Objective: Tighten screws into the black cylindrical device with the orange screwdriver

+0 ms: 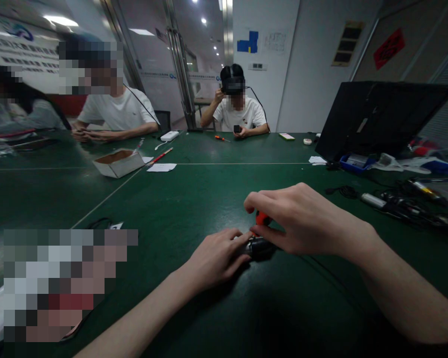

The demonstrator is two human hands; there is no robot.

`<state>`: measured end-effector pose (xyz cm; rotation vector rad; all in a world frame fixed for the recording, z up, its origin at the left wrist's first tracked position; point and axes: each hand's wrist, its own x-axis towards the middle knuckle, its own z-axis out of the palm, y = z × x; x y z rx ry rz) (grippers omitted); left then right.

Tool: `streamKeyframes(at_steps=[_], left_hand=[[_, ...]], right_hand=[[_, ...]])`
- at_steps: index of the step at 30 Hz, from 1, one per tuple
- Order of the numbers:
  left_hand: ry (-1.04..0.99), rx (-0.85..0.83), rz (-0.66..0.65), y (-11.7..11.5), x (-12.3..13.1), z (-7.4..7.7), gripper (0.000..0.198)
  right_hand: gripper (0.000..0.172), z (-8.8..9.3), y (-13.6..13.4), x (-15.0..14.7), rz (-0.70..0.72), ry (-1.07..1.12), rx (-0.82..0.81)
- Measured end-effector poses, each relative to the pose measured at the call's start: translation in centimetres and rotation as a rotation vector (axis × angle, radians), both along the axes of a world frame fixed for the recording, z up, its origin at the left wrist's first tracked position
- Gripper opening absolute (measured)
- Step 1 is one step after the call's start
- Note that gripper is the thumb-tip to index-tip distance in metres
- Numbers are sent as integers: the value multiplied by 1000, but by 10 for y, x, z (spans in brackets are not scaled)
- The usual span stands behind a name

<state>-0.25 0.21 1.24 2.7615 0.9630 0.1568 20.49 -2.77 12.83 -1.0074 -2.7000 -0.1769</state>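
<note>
Near the middle of the green table point(194, 209), my left hand point(218, 256) is closed on a dark, rounded device point(260, 247), holding it down on the tabletop. What kind of device it is cannot be made out. Just above it, my right hand point(302, 219) grips an orange-and-black screwdriver point(262, 218) by the handle between thumb and fingers. The handle stands roughly upright over the device, and its tip is hidden by my left fingers. A thin dark cable point(330, 273) runs along the table to the right of the device.
A white open box point(119, 166) and paper point(162, 168) lie at left. Across the table, a person in a headset point(233, 82) sits near another screwdriver point(221, 138). A black monitor point(381, 119), blue tray point(356, 161) and tangled cables point(414, 206) stand at right.
</note>
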Motion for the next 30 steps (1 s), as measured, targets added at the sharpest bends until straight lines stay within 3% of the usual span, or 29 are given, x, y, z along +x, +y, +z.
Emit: streamKeyframes(at_steps=[6, 11, 14, 23, 30], left_hand=[[5, -11, 41, -2, 2, 3, 31], [5, -2, 58, -1, 2, 2, 33], [9, -6, 48, 0, 1, 1, 32], [41, -39, 62, -1, 2, 5, 29], [31, -26, 56, 0, 2, 1, 33]], right_hand=[[19, 2, 1, 1, -17, -84, 72], [11, 5, -3, 0, 12, -18, -35], [17, 4, -3, 0, 15, -1, -84], [17, 1, 1, 1, -42, -84, 42], [14, 3, -3, 0, -2, -20, -48]])
